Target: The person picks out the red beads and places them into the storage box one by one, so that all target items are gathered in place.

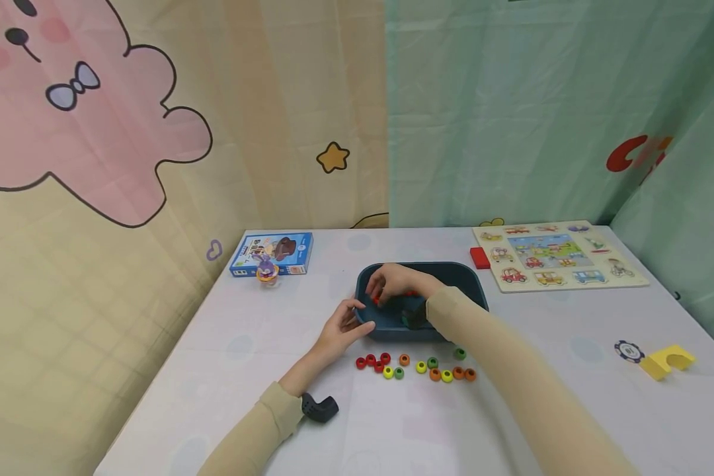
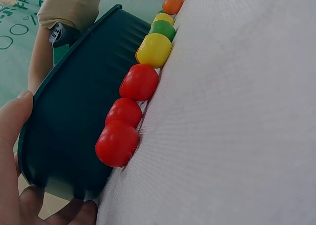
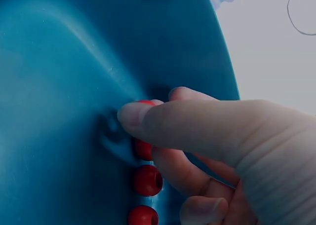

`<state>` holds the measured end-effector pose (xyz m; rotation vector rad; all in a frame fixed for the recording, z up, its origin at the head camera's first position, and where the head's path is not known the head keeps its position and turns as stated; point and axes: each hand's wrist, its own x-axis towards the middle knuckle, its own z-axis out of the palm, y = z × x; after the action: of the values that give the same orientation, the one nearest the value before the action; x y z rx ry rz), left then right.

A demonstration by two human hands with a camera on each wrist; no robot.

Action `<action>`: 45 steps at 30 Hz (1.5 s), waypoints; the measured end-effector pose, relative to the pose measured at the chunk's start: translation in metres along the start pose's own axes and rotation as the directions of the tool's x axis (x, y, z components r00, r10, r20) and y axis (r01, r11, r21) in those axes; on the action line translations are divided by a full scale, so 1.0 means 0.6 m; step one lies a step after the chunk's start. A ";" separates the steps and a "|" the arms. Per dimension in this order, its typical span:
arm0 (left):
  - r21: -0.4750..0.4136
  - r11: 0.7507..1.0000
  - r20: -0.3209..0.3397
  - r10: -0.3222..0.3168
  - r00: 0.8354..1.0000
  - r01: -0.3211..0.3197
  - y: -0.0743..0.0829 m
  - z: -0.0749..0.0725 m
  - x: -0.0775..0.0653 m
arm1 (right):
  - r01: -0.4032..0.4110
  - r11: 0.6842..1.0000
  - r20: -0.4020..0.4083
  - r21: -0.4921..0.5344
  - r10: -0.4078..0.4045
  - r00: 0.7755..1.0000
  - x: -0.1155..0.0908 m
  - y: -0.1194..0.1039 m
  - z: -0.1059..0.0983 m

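A dark blue-green plastic tray stands on the table with several red beads inside it, lined up along one wall. Reaching into the tray, my right hand pinches a red bead between thumb and fingers; the thumb covers most of it. My left hand grips the tray's left end, its thumb at the rim and the other fingers around the outside, as the left wrist view shows. In front of the tray, loose red beads, yellow, green and orange ones lie in an uneven row.
A blue box and a small purple rabbit figure stand at the back left. Back right lie a wooden picture puzzle board and a red block. A yellow arch block and a round chip lie far right.
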<state>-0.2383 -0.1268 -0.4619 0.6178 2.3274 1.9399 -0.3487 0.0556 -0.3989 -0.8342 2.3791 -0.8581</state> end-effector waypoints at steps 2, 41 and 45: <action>0.008 1.000 -0.001 0.008 1.000 -0.008 -0.001 0.000 0.000 | -0.013 1.000 -0.001 -0.008 0.013 1.000 0.000 -0.001 0.001; 0.002 1.000 0.030 0.028 0.999 -0.028 0.042 0.002 -0.009 | 0.416 0.907 -0.256 0.064 -0.388 0.886 -0.186 -0.066 0.022; 0.018 0.999 0.039 0.028 0.999 -0.029 0.050 0.003 -0.012 | 0.391 0.916 -0.263 0.089 -0.357 0.896 -0.207 -0.050 0.073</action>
<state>-0.2232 -0.1233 -0.4355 0.6880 2.3285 1.9026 -0.2237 0.1039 -0.3812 -1.2169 2.3582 -1.3339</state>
